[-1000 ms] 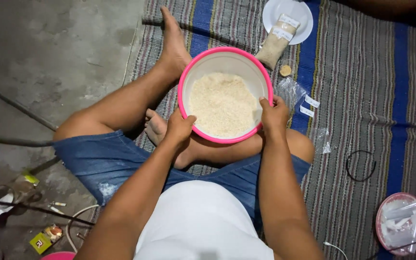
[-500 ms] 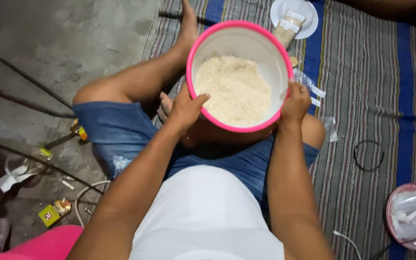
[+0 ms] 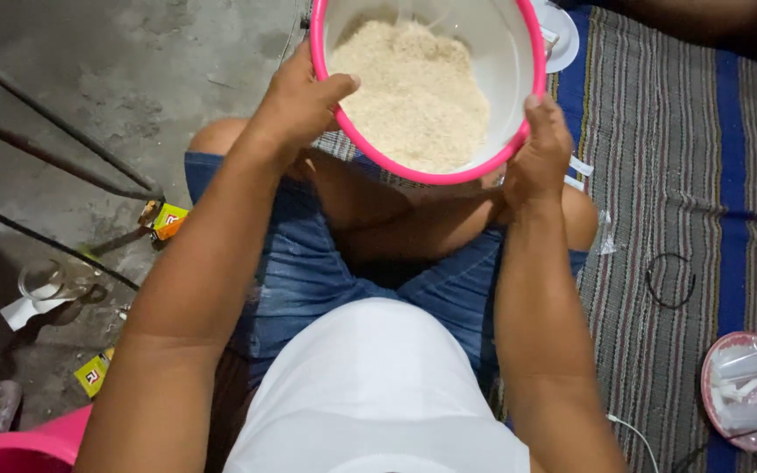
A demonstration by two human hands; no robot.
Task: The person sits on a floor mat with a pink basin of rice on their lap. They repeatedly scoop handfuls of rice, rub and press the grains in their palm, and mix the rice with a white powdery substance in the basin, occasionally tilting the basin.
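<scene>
A person sits cross-legged on a striped mat point(image 3: 659, 175) and holds a pink-rimmed bowl point(image 3: 519, 44) up above the lap with both hands. The left hand point(image 3: 295, 105) grips the bowl's left side, thumb laid over the pink rim and fingers clamped on the outer wall beneath it. The right hand point(image 3: 541, 153) clasps the lower right edge, thumb pressed up against the rim and fingers wrapped under the bowl, mostly hidden. The bowl is white inside and holds a heap of pale, crumbly grain point(image 3: 413, 92) that lies toward the near side; the far rim runs out of the top of the view. Below the bowl are the person's bare crossed legs, blue denim shorts point(image 3: 308, 271) and a white shirt point(image 3: 370, 385). Just behind the bowl on the mat a white plate point(image 3: 564, 39) shows in part. To the right on the mat lies a thin black ring point(image 3: 670, 280), and near the lower right corner a pink-rimmed dish point(image 3: 746, 390) with small white pieces in it. On the bare concrete floor point(image 3: 133, 79) to the left are dark metal rods point(image 3: 45, 153), two small yellow packets point(image 3: 168, 219), a clear glass point(image 3: 41, 278) and, at the bottom corner, part of a pink tub point(image 3: 19, 442).
</scene>
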